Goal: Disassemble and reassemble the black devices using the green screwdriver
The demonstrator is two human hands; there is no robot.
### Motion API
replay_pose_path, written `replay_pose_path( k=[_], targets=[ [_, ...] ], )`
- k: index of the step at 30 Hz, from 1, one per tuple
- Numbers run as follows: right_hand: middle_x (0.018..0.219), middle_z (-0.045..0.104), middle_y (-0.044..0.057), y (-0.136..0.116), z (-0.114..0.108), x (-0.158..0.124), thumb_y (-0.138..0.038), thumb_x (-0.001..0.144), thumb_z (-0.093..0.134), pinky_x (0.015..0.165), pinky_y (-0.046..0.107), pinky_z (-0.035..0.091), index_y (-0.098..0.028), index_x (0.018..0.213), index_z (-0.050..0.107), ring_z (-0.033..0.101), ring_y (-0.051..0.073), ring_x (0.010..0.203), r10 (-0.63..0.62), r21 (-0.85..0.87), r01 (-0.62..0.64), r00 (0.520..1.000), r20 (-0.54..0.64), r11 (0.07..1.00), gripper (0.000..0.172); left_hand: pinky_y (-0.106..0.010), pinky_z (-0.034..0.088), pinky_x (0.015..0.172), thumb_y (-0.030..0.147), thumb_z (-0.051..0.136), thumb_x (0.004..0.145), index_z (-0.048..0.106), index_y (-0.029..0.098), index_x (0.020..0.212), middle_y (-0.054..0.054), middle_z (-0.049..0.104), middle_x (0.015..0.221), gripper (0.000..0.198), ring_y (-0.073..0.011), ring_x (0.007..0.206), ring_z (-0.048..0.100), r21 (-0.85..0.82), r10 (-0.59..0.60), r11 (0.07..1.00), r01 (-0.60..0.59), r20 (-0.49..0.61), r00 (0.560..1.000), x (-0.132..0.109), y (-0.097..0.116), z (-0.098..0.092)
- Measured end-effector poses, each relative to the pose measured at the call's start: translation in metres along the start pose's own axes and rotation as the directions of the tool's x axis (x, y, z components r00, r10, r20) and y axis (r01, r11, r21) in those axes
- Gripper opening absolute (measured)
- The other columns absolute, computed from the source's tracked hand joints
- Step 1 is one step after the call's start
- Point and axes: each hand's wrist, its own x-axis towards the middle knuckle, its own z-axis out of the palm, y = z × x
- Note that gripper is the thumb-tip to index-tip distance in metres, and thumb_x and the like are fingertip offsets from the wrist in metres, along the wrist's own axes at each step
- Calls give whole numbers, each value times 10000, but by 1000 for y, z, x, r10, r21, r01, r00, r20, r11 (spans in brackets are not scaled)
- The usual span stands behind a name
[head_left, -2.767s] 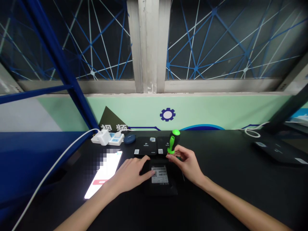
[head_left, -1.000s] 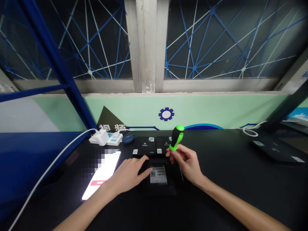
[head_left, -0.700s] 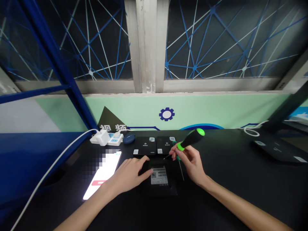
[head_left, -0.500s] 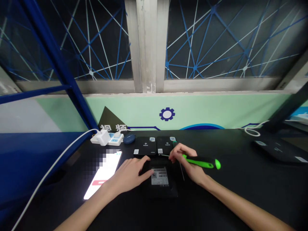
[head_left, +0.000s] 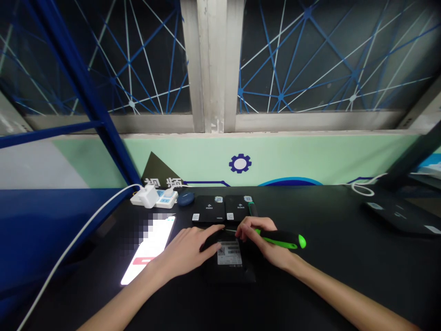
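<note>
1. Both hands at the black box: my left hand spread on it, gripping nothing; my right hand pinching the screwdriver.
2. Box: between them, label up.
3. Screwdriver: crosswise, nearly level, handle out past my right hand, shaft aimed at my left index finger; whether they touch, I can't tell.

Taking the dark labelled device on the desk as clock centre, the left hand spreads from nine o'clock, thumb at the label. The right hand, near one-thirty, grips a green-and-black screwdriver, shaft pointing toward nine. Black boxes sit at eleven and twelve, a lit phone at nine.
</note>
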Motion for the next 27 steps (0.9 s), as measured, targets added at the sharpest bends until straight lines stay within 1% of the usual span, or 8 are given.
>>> replay_pose_path(
  k=[6,10,17,19,21,23,24,27],
  targets=[
    [753,670,43,-2,-1,0,-379,979,518,645,271,468,-174,735,643,602,161,681,-23,11,22,1000,16,1000,343,-311,467,686,520,382,1001,482,374,1409,7,667,774,445,-238,739,669,-20,11,1000,-11,-3,1000,0,0,0],
    [742,671,42,-3,-2,-1,-356,984,514,641,269,457,-172,720,642,592,154,667,-48,-29,48,999,-13,998,346,-312,457,676,526,382,998,488,366,1399,6,662,782,445,-239,735,663,-4,4,1000,-4,-2,1000,1,-1,0],
    [752,680,45,0,-9,1,-346,983,521,651,278,446,-172,725,648,598,161,684,-66,-76,61,996,-59,995,336,-282,392,606,525,404,990,412,335,1425,30,620,722,475,-220,685,624,-8,-22,1000,23,25,999,1,0,0],
    [750,680,46,0,-11,2,-346,982,523,648,279,442,-173,707,631,598,162,686,-65,-64,59,994,-89,996,342,-283,371,601,536,414,983,473,313,1350,27,611,723,434,-217,683,613,-4,-33,999,33,12,999,1,0,0],
    [753,682,47,0,-12,4,-346,980,527,649,280,439,-174,689,615,598,164,690,-61,-53,55,991,-115,997,348,-286,351,597,549,428,971,575,277,1151,19,605,731,358,-210,681,599,16,-53,998,54,-13,998,2,0,0],
    [755,684,47,0,-13,4,-342,977,531,648,280,438,-174,686,614,599,164,691,-61,-51,55,990,-126,997,347,-288,332,593,559,448,956,588,246,924,16,597,720,344,-201,668,580,39,-75,996,76,-34,997,2,0,0],
    [754,685,46,0,-13,4,-340,977,531,647,279,437,-174,685,616,600,164,690,-62,-52,56,990,-127,997,346,-287,324,591,559,464,947,570,238,859,18,593,712,349,-196,661,572,47,-81,995,83,-39,996,2,0,-1],
    [747,685,45,-1,-12,4,-335,977,530,641,278,435,-174,691,627,598,163,683,-65,-57,58,990,-122,997,343,-280,315,597,552,528,913,561,247,875,31,584,704,309,-192,673,564,34,-71,997,72,-33,997,1,2,-2]
  ],
)
